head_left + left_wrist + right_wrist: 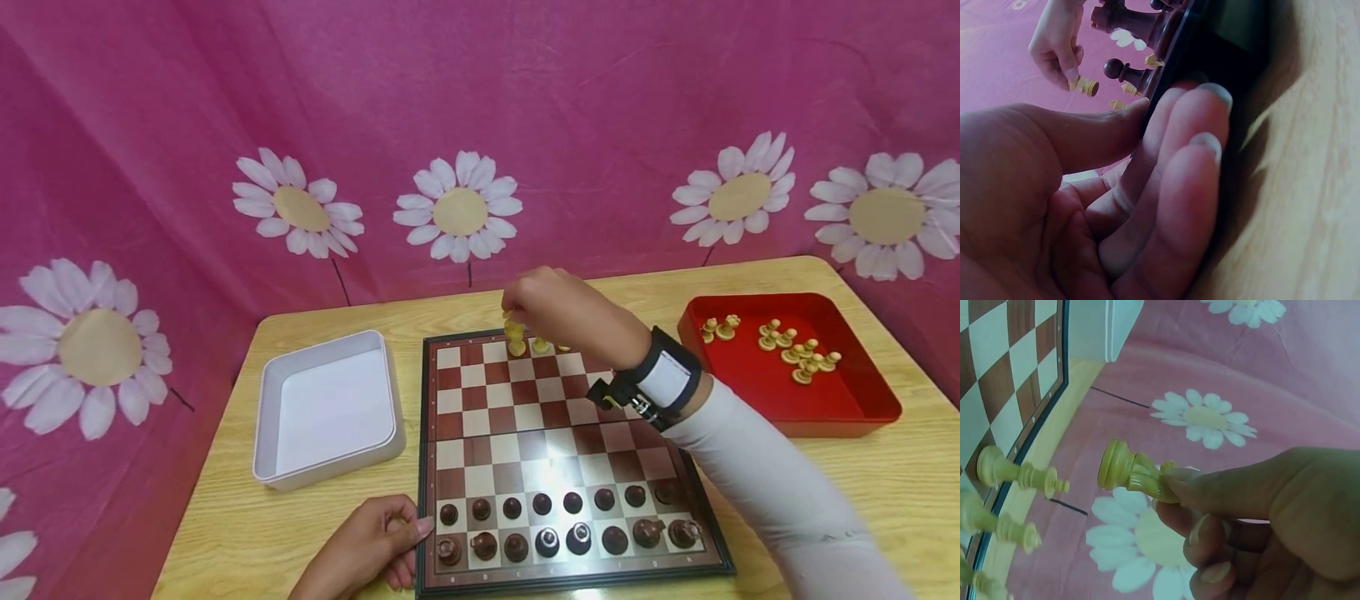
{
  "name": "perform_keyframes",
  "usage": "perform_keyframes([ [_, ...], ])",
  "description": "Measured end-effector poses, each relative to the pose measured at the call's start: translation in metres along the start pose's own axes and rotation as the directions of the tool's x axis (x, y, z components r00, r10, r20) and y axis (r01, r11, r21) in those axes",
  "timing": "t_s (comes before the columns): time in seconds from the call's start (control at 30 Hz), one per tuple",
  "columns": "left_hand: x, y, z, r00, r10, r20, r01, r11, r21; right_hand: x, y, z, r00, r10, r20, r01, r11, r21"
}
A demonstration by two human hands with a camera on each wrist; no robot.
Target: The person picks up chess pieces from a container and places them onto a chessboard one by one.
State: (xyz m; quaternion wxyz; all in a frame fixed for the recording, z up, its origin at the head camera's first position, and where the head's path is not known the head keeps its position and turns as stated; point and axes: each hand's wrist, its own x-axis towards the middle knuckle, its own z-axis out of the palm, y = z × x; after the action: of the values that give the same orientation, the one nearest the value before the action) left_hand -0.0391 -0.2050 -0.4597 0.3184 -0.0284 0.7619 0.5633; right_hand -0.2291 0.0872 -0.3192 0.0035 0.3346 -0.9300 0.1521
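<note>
My right hand [551, 304] pinches a cream chess knight [1138, 474] by its head between thumb and fingers. The knight's round base faces away from the palm, and its carved mane shows in the right wrist view. It hangs above the far edge of the chessboard [468, 450], near standing cream pieces [1019, 472]. At the near left corner, my left hand [375, 537] grips the board's edge. Its thumb lies at the top edge and the fingers [1188, 194] curl against the side. Dark pieces [547, 542] stand in two rows along the near side.
A red tray [847, 425] with several cream pieces [802, 354] stands at the right. Left of the board lies a white tray [330, 400] with nothing in it. A pink flowered cloth [585, 100] hangs behind the wooden table [217, 500].
</note>
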Motion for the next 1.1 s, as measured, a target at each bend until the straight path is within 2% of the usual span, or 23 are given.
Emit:
perform_keyframes([
  [0.4,0.001,0.001,0.0,1.0,0.004,0.002,-0.004,1.0,-0.007,0.021,-0.01,0.013,0.999,-0.041,0.026,0.04,0.998,0.05],
  [0.63,0.001,0.002,-0.002,0.999,0.023,0.031,-0.023,1.0,-0.021,0.028,-0.012,0.019,0.998,-0.069,0.004,0.069,0.997,0.035],
  [0.87,0.001,0.002,-0.002,1.0,0.012,0.02,-0.012,1.0,-0.012,0.037,-0.014,0.027,0.996,-0.088,-0.002,0.088,0.996,0.023],
  [1.1,0.0,0.001,-0.002,0.999,0.021,0.031,-0.02,1.0,-0.022,0.045,-0.02,0.037,0.996,-0.079,0.046,0.078,0.997,0.01],
])
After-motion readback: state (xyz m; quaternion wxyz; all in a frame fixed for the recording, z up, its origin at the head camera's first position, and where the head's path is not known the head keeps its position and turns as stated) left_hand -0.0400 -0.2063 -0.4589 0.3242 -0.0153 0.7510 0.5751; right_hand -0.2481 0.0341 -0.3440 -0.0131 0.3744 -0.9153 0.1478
